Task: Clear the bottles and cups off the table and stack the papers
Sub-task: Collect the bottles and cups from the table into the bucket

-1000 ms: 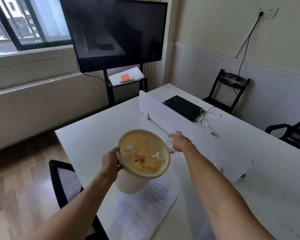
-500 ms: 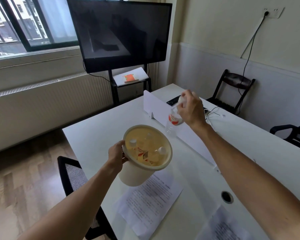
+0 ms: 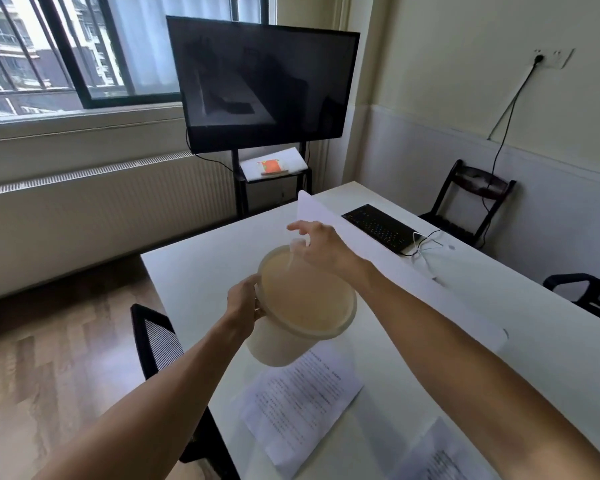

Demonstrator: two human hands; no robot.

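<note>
A white table (image 3: pixel 201 271) fills the centre and right of the frame, with a dark screen (image 3: pixel 262 84) on a stand at upper centre and a black keyboard (image 3: pixel 380 227) behind a low white divider (image 3: pixel 395 271) at right. At mid-frame a cream plastic bucket (image 3: pixel 291 344) is held tilted above the table's near edge — its wide round mouth faces the camera, the inside blurred to a pale yellow wash, so its contents cannot be made out. The left hand (image 3: pixel 245 301) grips the bucket's rim on the left side, fingers curled closed around it. The right hand (image 3: pixel 321 245) hangs over the far rim, fingers spread loosely apart and holding nothing; a pale, blurred bottle shape (image 3: pixel 296 249) shows just below it at the bucket's mouth. Below the bucket, a printed sheet of paper (image 3: pixel 302 400) lies flat on the table — a second sheet (image 3: pixel 440 459) sits at lower right, cut off by the frame edge.
</note>
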